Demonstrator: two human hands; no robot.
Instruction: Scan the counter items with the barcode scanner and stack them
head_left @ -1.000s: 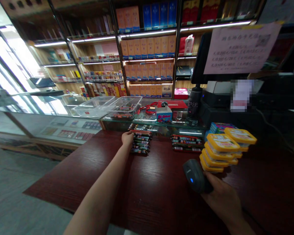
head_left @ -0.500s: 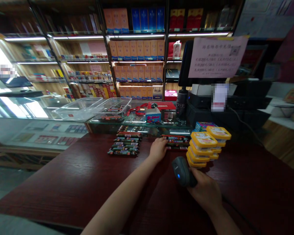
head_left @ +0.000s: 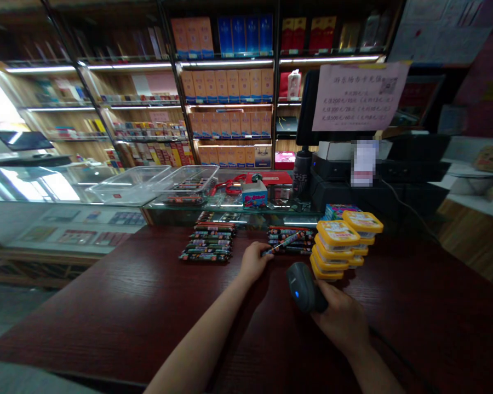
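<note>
My left hand [head_left: 254,262] is closed on one end of a slim printed pen [head_left: 285,243], which slants up to the right above the right-hand pile of pens [head_left: 277,232]. Another pile of similar dark patterned pens [head_left: 208,242] lies to the left of that hand. My right hand [head_left: 344,317] grips a dark barcode scanner [head_left: 302,287] with a lit blue light, its head pointing up and left over the table. Just behind the scanner stand stacked yellow-lidded tubs [head_left: 337,232].
A dark red wooden table [head_left: 148,317] meets a glass counter [head_left: 176,209] bearing clear plastic trays [head_left: 127,183] and a small blue box [head_left: 254,196]. At the right rise a monitor with a pink notice [head_left: 359,98] and a black cash-register unit [head_left: 337,189]. The scanner's cable trails right.
My left hand has drawn back a little to the left from the right-hand pile, lifting a pen from it. My right hand and the scanner stay nearly in place.
</note>
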